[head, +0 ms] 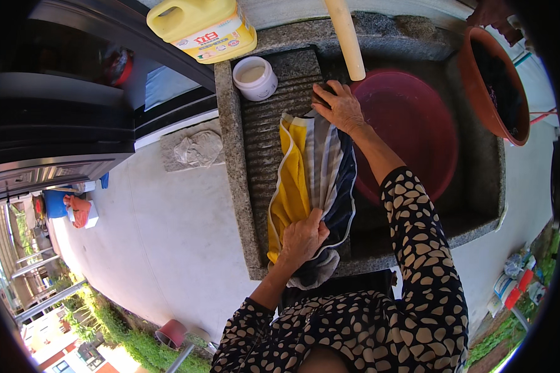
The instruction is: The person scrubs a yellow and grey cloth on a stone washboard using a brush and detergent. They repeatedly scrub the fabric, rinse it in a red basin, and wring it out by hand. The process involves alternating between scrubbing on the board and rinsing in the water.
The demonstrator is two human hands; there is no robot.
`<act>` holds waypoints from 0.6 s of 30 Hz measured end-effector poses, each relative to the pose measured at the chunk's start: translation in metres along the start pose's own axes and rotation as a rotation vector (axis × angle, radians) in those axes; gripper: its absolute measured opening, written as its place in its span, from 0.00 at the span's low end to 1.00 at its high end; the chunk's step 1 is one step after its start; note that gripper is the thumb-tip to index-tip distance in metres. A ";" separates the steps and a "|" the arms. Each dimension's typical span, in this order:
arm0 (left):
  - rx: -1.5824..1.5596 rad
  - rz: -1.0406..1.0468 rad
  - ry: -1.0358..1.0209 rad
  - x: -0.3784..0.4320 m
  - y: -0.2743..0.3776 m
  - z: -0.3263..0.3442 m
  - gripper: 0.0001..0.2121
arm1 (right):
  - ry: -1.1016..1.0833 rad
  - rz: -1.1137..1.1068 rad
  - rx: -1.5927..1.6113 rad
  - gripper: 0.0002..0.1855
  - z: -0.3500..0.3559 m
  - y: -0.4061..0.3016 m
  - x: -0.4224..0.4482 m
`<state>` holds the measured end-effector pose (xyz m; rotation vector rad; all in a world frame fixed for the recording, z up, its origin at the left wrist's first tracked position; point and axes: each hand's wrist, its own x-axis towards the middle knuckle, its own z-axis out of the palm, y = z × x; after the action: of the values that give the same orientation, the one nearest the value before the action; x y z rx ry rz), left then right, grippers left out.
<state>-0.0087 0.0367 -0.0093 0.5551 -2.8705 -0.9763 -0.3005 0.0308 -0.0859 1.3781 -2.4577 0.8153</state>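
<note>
A yellow, grey-striped and dark navy cloth [293, 179] with white edging lies spread over the ridged stone washboard [261, 154] of a stone sink. My left hand [304, 238] grips the cloth's gathered lower part near the sink's front edge. At the cloth's far end, my right hand [338, 106] is closed around a dark brown block-like object [323, 94], perhaps a brush or soap; its underside is hidden. Right of the cloth, a dark red plastic basin [406, 135] sits in the sink hollow. The cloth's grey near end [315, 275] hangs at the front rim.
A white open jar [255, 79] stands at the washboard's far left corner, by a yellow detergent jug [205, 32] on the rim. A beige pipe [347, 44] reaches over the basin. An orange-brown tub [494, 88] of dark cloth rests at right. Left is a crumpled plastic bag [198, 148].
</note>
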 end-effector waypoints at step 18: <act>-0.160 -0.053 0.005 0.002 -0.004 -0.015 0.08 | -0.061 0.329 0.161 0.27 0.012 -0.025 0.024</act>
<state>-0.0071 0.0240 -0.0001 0.6208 -2.7534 -1.1972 -0.2920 -0.0034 -0.0759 1.0704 -2.7636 1.0765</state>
